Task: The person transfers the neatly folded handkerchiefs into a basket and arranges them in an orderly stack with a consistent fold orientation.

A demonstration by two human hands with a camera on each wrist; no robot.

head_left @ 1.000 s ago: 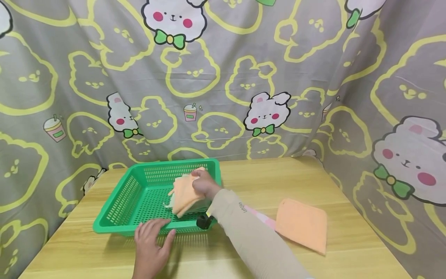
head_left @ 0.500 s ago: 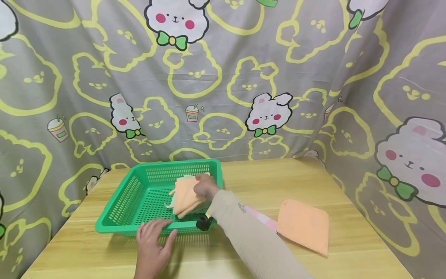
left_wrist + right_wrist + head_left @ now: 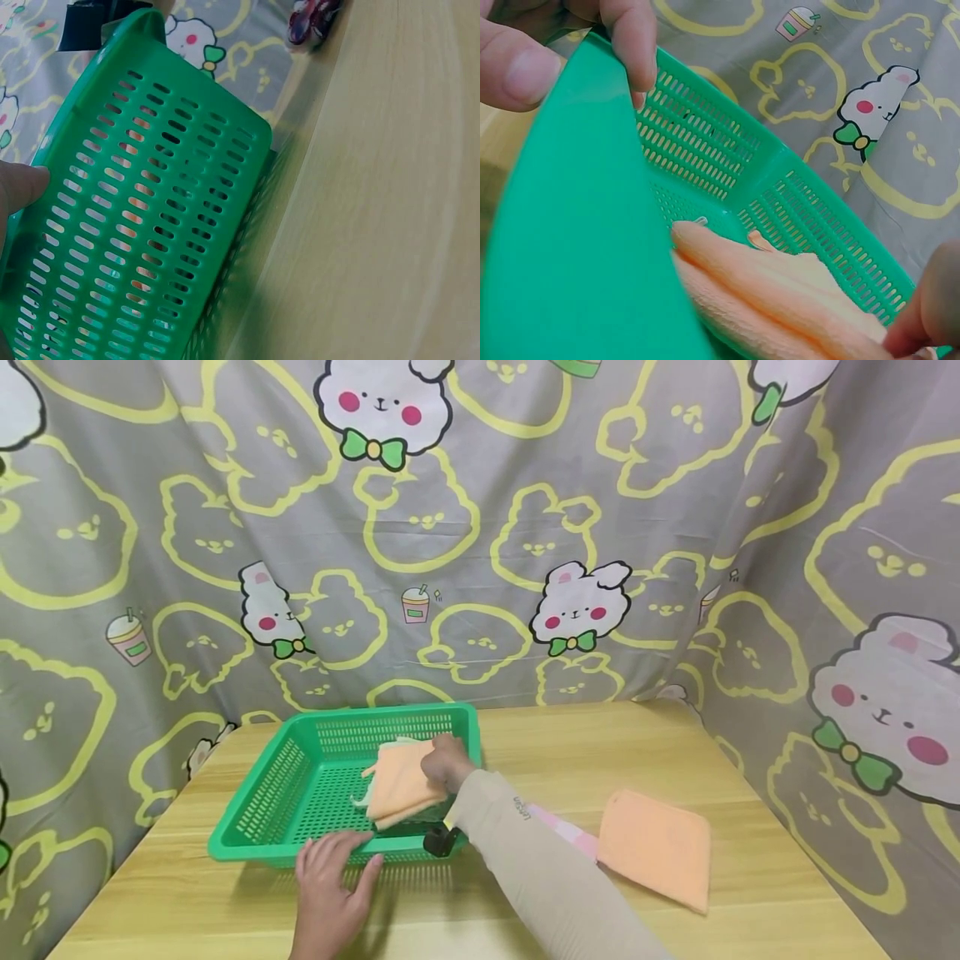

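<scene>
A green plastic basket (image 3: 405, 844) with slotted walls stands on the table. My left hand (image 3: 333, 883) holds its near rim, fingers over the top and thumb (image 3: 26, 184) on the outside. Inside, toward the basket's right end, lies a folded orange towel (image 3: 401, 783). Pale green cloth with a loose string peeks out from under it. My right hand (image 3: 447, 765) reaches over the near rim and pinches the towel's right edge; in the right wrist view its fingers (image 3: 930, 307) meet the towel at the lower right, with part of the grip hidden.
Another folded orange towel (image 3: 656, 847) lies on the table (image 3: 570, 743) to the right. Beside it, a pink-and-white strip (image 3: 566, 835) is partly covered by my right sleeve. A patterned curtain (image 3: 480, 543) hangs behind. Something dark red in clear plastic (image 3: 311, 21) shows in the left wrist view.
The folded orange towel has come down and lies flatter in the basket. My right hand has slid slightly to the right along it. My left hand stays on the rim.
</scene>
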